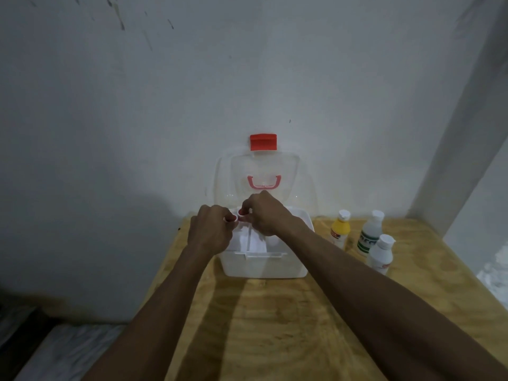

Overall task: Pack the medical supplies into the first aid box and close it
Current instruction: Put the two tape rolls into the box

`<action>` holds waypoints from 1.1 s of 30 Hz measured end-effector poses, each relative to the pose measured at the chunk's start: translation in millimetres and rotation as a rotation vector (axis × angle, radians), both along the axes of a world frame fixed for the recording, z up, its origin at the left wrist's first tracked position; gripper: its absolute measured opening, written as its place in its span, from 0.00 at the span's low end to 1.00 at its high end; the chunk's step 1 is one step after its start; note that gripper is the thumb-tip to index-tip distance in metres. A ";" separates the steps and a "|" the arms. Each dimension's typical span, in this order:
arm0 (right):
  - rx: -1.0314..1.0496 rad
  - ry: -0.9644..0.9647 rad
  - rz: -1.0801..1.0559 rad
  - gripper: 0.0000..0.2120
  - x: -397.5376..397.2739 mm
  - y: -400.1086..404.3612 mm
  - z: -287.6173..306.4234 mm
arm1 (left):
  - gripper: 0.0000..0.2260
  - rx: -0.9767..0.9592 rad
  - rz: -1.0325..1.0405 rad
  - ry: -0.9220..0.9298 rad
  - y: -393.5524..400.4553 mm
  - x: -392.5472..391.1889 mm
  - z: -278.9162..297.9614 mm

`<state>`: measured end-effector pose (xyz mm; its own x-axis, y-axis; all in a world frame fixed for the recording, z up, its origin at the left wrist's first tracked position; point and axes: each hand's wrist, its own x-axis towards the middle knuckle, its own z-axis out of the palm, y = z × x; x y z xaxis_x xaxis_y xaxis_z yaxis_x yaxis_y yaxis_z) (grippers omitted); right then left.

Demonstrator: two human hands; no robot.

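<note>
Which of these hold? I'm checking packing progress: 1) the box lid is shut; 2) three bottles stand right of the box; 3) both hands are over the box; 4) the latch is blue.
1) False: the clear lid stands open behind the first aid box.
2) True: three bottles stand on the table.
3) True: left hand and right hand pinch small red-and-white items.
4) False: the latch is red.

Open white box (three bottles beside)

box on table, bottles right
</note>
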<state>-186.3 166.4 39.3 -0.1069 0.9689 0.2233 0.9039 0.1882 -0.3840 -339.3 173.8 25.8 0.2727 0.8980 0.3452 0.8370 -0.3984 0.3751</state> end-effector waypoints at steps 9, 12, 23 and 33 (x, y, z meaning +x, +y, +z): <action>-0.028 -0.095 0.073 0.13 -0.1 1.8 -0.1 | 0.06 -0.014 -0.061 0.019 5.9 -7.2 -12.9; -0.020 -0.134 0.048 0.14 0.0 2.6 -4.8 | 0.07 -0.026 -0.055 0.024 5.5 -5.9 -13.0; 0.088 -0.060 -0.014 0.14 -0.6 -0.3 -20.3 | 0.06 -0.015 -0.055 0.025 2.3 -7.2 -11.6; 0.057 -0.071 -0.078 0.15 -4.0 -2.0 -14.5 | 0.08 -0.044 -0.046 0.001 -2.0 -5.1 -5.3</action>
